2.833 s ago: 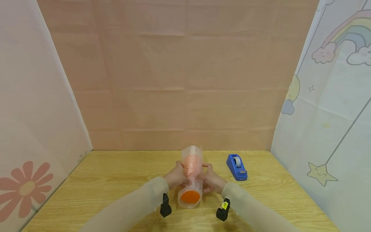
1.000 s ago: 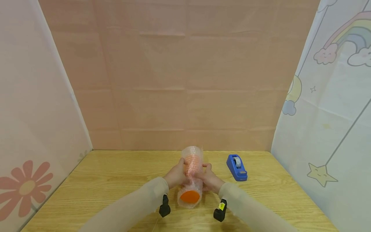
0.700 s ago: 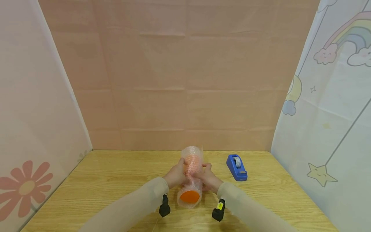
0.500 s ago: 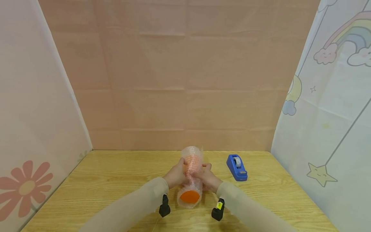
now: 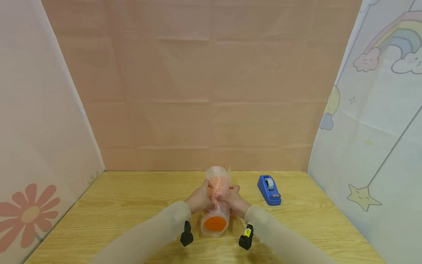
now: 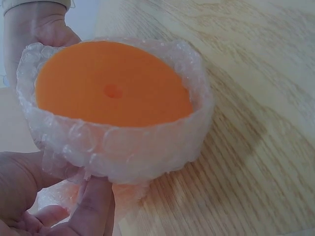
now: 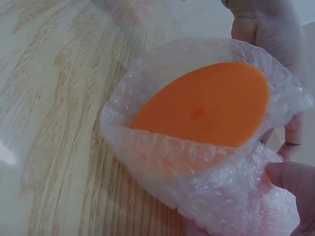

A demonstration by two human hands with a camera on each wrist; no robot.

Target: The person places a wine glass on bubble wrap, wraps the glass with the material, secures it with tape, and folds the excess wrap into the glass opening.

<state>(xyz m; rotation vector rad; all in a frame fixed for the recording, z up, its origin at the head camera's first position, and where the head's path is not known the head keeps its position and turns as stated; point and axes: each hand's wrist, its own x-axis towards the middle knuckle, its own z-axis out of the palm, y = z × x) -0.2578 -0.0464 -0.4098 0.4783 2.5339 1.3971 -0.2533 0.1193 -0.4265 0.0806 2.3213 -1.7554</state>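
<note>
A cylinder-like bundle of bubble wrap (image 5: 217, 211) lies on the table in the head view, pointing away from me. Inside is an orange thing (image 5: 215, 223) whose flat oval end, with a small dimple in its middle, faces me; its kind is hidden. My left hand (image 5: 199, 198) grips the bundle's left side, thumb on top. From the right, my right hand (image 5: 235, 200) holds the wrap, its thumb pressing on the upper surface. Both wrist views show the orange end (image 6: 113, 83) sitting inside the wrap's loose rim (image 7: 162, 162). The fingers under the bundle are mostly hidden.
A blue tape dispenser (image 5: 269, 190) with a roll of tape stands to the right of the bundle on the wooden table (image 5: 138, 198). A pinkish backdrop (image 5: 211, 110) rises behind the table, with printed cloth at both sides.
Since the earliest frame, my left thumb has moved up over the bundle. The right wrist has shifted a little left, its thumb now farther over the wrap. The bundle has stayed nearly in place.
</note>
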